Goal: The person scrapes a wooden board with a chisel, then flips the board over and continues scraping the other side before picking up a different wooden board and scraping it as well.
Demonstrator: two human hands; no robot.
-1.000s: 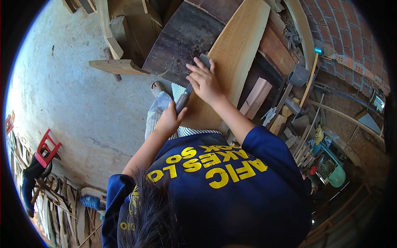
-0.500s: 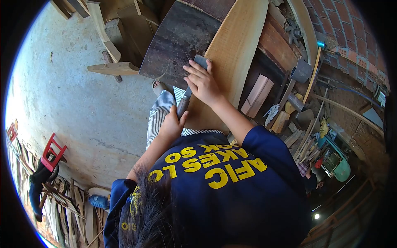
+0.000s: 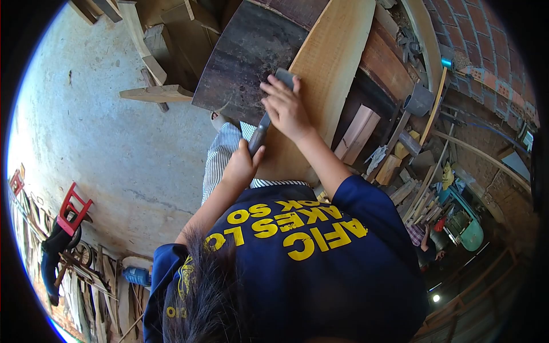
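Observation:
A flat metal tool with a dark handle [image 3: 258, 140] lies slantwise over the left edge of a long pale wooden board [image 3: 329, 68]. My left hand [image 3: 240, 166] is wrapped round the handle. Over the flat blade, near its far end, my right hand [image 3: 284, 106] rests with its fingers spread, pressing on the metal. The blade's tip shows just beyond my right fingers. Under and left of the board is a dark, stained work surface [image 3: 246, 57]. The board's near end reaches my lap, over striped trousers.
Wood pieces [image 3: 157, 93] stand at the upper left on the concrete floor [image 3: 131, 148]. A pinkish wood block [image 3: 357, 134] and a grey cylinder [image 3: 419, 100] are at right, by a brick wall [image 3: 474, 34]. Another person [image 3: 426, 248] is partly visible at lower right.
Compared with half a second ago, both hands and the tool have shifted slightly right and, at the blade end, away from me. The board's far end also sits slightly further right.

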